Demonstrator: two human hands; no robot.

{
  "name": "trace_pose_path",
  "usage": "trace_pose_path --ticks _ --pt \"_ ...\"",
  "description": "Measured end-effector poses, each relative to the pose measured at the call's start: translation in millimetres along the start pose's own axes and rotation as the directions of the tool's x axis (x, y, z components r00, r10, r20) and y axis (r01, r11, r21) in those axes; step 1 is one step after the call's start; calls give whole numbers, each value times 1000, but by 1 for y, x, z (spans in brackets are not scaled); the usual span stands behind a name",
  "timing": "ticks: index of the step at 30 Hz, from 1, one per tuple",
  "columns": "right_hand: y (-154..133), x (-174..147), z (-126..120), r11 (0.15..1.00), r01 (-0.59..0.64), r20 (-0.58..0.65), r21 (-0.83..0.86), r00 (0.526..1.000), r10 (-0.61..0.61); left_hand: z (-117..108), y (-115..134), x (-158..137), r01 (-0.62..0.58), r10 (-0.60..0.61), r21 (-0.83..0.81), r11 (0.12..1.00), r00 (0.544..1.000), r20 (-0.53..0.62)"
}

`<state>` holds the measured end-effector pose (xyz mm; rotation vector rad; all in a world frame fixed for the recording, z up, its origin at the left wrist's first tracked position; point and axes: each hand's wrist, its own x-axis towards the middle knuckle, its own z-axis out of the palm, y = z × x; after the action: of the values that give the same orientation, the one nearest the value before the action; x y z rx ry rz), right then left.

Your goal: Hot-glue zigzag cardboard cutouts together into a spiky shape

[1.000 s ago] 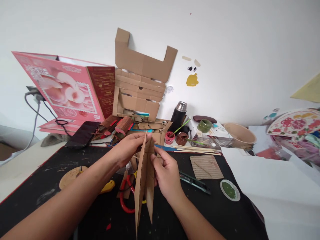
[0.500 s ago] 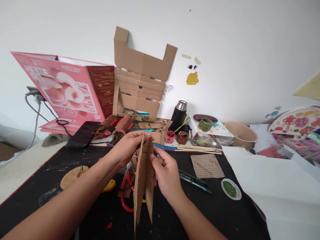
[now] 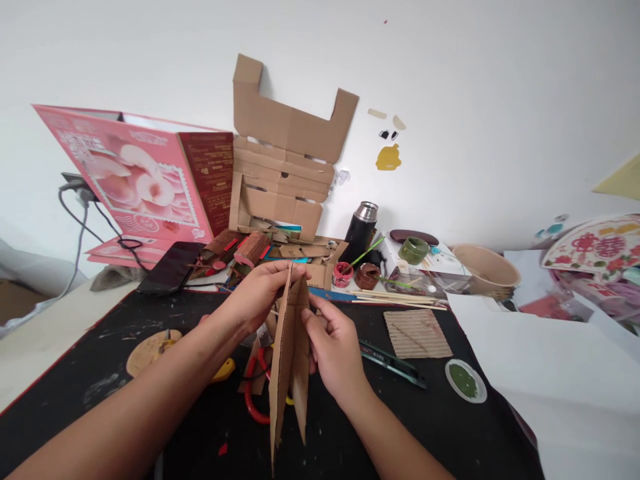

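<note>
A folded piece of brown cardboard (image 3: 284,373) stands on edge between my hands, its two panels spread at the near end. My left hand (image 3: 263,293) grips its far upper edge, the fingers partly hidden behind the panel. My right hand (image 3: 333,340) pinches the right-hand panel between thumb and fingers. Behind the cardboard, partly covered, lie red-handled scissors (image 3: 254,400). A green utility knife (image 3: 393,365) rests to the right of my right hand.
Beyond the black mat (image 3: 410,433) stand a black thermos (image 3: 361,227), paint jars (image 3: 367,275) and a pink box (image 3: 150,180). A corrugated square (image 3: 418,332) and a lid with green paint (image 3: 465,381) lie at right, beside white paper (image 3: 550,373).
The whole view has shifted slightly, so everything appears a little further right. Both hands keep the same hold on the cardboard.
</note>
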<state>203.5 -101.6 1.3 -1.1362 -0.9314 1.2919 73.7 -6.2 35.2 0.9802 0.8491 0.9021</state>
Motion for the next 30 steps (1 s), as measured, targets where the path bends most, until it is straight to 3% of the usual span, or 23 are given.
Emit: trace_pose_path --ticks 30 --pt "15 -2 2 1000 -3 63 -21 998 4 1 4 1 -104 109 107 989 993 -39"
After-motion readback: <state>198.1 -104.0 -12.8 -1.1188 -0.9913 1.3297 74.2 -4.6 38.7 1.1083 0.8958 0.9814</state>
